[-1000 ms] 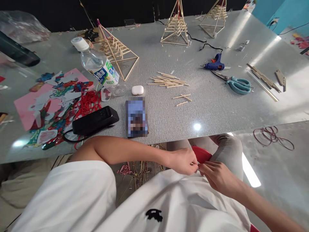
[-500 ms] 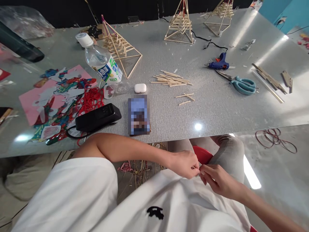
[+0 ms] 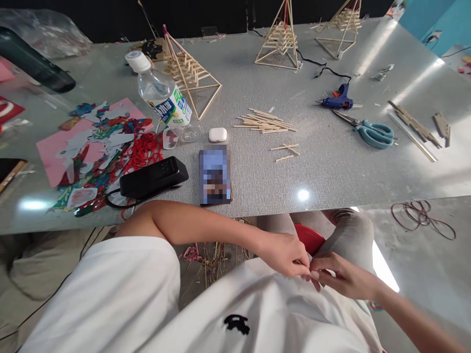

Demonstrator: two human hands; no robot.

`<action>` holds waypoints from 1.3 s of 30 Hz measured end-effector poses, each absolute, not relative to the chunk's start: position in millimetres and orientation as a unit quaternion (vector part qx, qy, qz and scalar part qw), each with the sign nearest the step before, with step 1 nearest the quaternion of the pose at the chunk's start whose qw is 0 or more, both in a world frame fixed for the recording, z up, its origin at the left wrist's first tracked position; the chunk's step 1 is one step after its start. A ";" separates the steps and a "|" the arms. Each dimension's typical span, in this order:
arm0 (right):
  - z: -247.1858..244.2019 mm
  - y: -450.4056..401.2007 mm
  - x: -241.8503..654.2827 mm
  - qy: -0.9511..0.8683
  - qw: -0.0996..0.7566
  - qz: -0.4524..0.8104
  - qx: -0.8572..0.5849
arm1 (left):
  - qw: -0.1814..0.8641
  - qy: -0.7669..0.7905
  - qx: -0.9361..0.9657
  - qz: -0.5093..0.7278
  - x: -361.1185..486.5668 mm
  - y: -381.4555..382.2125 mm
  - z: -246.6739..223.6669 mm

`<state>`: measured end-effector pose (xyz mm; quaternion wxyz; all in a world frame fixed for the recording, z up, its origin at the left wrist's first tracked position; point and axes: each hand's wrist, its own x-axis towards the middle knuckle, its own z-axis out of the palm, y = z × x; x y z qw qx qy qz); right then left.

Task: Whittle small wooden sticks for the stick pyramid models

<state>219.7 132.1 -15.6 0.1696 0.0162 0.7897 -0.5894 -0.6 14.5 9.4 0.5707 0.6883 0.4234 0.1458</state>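
Observation:
Over my lap, below the table edge, my left hand (image 3: 285, 252) and my right hand (image 3: 340, 275) meet at the fingertips. Both are closed in a pinch. Whatever lies between the fingers is too small or too hidden to make out. Beneath them is my white shirt (image 3: 272, 304). On the table ahead lie a pile of thin wooden sticks (image 3: 265, 121) and a few shorter loose sticks (image 3: 287, 151). A phone (image 3: 215, 175) lies near the table's front edge, with a white earbud case (image 3: 218, 135) behind it.
Wooden stick pyramids (image 3: 193, 78) stand toward the back. To the right lie a blue glue gun (image 3: 336, 99) and scissors (image 3: 375, 133). A plastic bottle (image 3: 162, 95), red string (image 3: 145, 147), painted scraps (image 3: 88, 147) and a black corded device (image 3: 153, 177) occupy the left.
Both hands have moved slightly to the right and down, staying together at the fingertips. The camera view has turned a little, and nothing on the table has visibly moved.

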 end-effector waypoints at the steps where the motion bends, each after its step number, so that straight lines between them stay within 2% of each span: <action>1: -16.7 131.3 220.6 0.768 0.186 -0.613 0.023 | 0.571 0.410 0.695 0.152 -0.8 14.2 9.6; 4: -21.5 127.1 225.2 0.702 0.206 -0.680 0.052 | 0.540 0.392 0.723 0.178 -0.9 12.9 7.4; 8: -26.2 120.9 233.1 0.614 0.183 -0.761 0.103 | 0.475 0.396 0.751 0.232 0.0 12.4 -0.3; 11: -28.7 119.7 236.6 0.601 0.155 -0.773 0.130 | 0.449 0.396 0.760 0.254 1.0 12.6 -4.2; 22: -69.2 140.2 249.1 0.802 0.055 -0.554 0.214 | 0.482 0.447 0.710 0.253 2.7 9.8 -1.7; 24: -78.7 150.5 252.7 0.842 0.003 -0.470 0.264 | 0.476 0.472 0.700 0.247 2.4 10.9 -2.3; 26: -84.3 159.6 254.2 0.889 -0.072 -0.329 0.310 | 0.470 0.495 0.693 0.233 2.1 12.2 -3.3; 28: -82.4 162.7 252.9 0.919 -0.132 -0.201 0.312 | 0.466 0.515 0.686 0.217 1.6 13.6 -3.5; 29: -78.2 160.9 251.3 0.929 -0.144 -0.177 0.293 | 0.466 0.524 0.681 0.210 1.4 14.2 -3.0; 34: -43.0 131.9 238.7 0.934 -0.154 -0.311 0.086 | 0.508 0.565 0.625 0.181 -0.7 17.7 5.9; 39: -33.2 120.2 229.4 0.927 -0.267 -0.261 0.039 | 0.630 0.540 0.533 0.162 -3.4 23.1 13.1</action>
